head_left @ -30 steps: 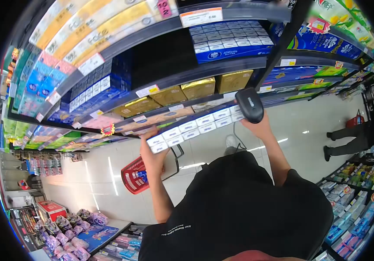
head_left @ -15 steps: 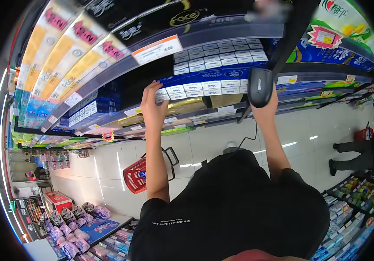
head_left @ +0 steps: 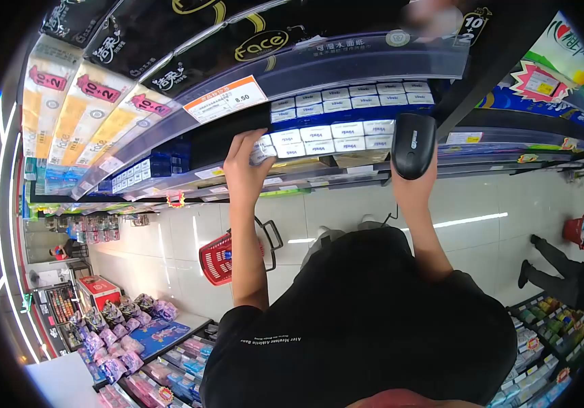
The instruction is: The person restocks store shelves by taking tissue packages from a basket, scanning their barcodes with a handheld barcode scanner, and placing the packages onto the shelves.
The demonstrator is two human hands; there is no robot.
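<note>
My left hand [head_left: 244, 170] is closed on the left end of a long pack of pocket tissues [head_left: 332, 139], white-faced with blue wrapping and "Vinda" printed on it. The pack is at the front edge of a shelf. In my right hand [head_left: 415, 187] is a black barcode scanner [head_left: 414, 146], its rounded back towards me. It covers the pack's right end, so I cannot tell whether my right fingers touch the pack. Behind lie more white and blue tissue packs [head_left: 353, 98] in rows.
A price label [head_left: 225, 97] hangs above, under black "Face" tissue packs [head_left: 261, 46]. More small tissue packs [head_left: 132, 175] sit further left. Below, a red shopping basket [head_left: 217, 262] stands on the tiled floor [head_left: 332, 204]. Another person's legs [head_left: 550, 268] show at right.
My view has shifted, and the shelf looks nearer. The pack's white faces show more fully, with my left hand still at its left end. The scanner stays in my right hand.
</note>
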